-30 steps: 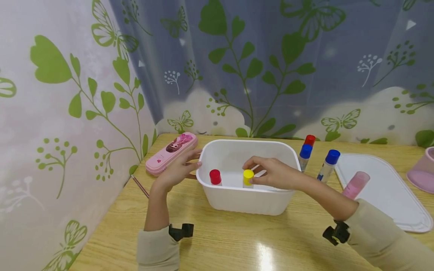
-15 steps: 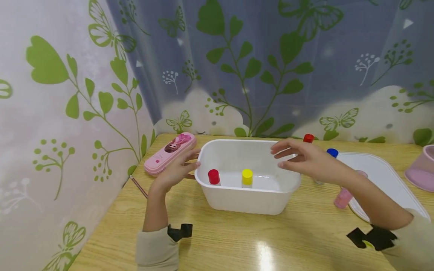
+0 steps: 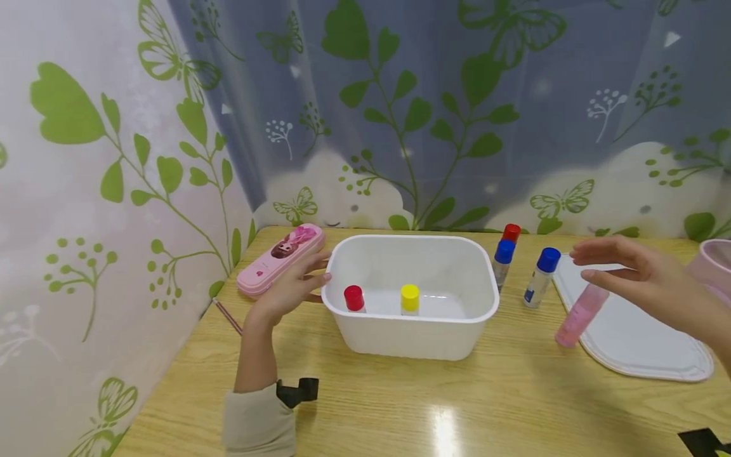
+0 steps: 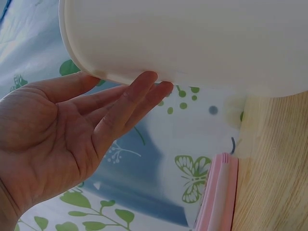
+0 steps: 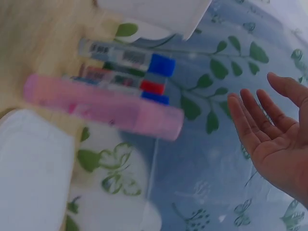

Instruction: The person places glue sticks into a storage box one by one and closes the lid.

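A white rectangular plastic tub [image 3: 408, 339] stands just right of the left hand [image 3: 288, 292], mouth up, long axis running left to right; that hand's fairly straight fingers and thumb touch its end. The right hand [image 3: 657, 285] is spread wide, thumb apart from fingers, near the top of a translucent pink cylindrical bottle [image 3: 577, 320], upright, long axis vertical. Left of that hand, a clear blue-capped tube [image 3: 535, 289] stands upright; below it lies a flat white lid [image 3: 645, 355].

We see a pink case [image 3: 280, 261] near the back left corner of the table [image 3: 365, 406]; a pencil [image 3: 227, 315] by its left edge.
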`<state>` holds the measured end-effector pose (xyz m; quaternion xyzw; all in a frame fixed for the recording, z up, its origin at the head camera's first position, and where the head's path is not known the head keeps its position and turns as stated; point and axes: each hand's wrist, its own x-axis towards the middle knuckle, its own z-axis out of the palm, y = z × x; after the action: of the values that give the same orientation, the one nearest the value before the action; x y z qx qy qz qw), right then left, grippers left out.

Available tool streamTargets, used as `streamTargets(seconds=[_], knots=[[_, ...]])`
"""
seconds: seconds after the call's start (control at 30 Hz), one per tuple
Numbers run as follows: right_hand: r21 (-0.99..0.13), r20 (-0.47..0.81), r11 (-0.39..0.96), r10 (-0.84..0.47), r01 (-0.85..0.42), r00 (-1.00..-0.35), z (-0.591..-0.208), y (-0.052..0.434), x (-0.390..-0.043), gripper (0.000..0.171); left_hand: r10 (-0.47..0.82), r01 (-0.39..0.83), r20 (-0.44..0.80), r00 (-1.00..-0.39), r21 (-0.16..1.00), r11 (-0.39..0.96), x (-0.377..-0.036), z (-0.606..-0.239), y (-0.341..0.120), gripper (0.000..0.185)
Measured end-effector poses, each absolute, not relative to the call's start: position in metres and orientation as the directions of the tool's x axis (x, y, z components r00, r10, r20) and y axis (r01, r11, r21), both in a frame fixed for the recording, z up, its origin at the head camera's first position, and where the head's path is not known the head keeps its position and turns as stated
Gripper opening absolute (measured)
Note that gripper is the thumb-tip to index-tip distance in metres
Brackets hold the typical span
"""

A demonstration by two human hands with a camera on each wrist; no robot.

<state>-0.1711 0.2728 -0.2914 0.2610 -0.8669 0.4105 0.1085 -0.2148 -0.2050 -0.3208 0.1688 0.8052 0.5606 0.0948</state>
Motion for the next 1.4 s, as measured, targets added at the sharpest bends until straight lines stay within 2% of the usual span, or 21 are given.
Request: streamTargets(seconds=[0.3, 0.73, 1.1, 1.4], knots=[[-0.596, 0.468, 0.587, -0.3, -0.548, -0.831, -0.327, 0.308, -0.171, 0.029, 0.378, 0.163, 0.036, -0.925, 0.937, 0.309, -0.215, -0.322, -0.205, 0.051], [-0.646, 0.379, 0.656, -0.168, -0.39, -0.91, -0.362, 0.306, -0.167, 0.033, 0.38, 0.173, 0.048, -0.924, 0.938, 0.301, -0.215, -0.322, -0.206, 0.051], [-0.632, 0.423, 0.656, -0.154, -0.413, -0.893, -0.367, 0.304, -0.166, 0.03, 0.382, 0.172, 0.049, -0.923, 0.94, 0.295, -0.214, -0.322, -0.205, 0.048], [-0.614, 0.487, 0.61, -0.208, -0.502, -0.848, -0.348, 0.293, -0.167, 0.03, 0.377, 0.164, 0.041, -0.925, 0.94, 0.3, -0.214, -0.322, -0.204, 0.048]])
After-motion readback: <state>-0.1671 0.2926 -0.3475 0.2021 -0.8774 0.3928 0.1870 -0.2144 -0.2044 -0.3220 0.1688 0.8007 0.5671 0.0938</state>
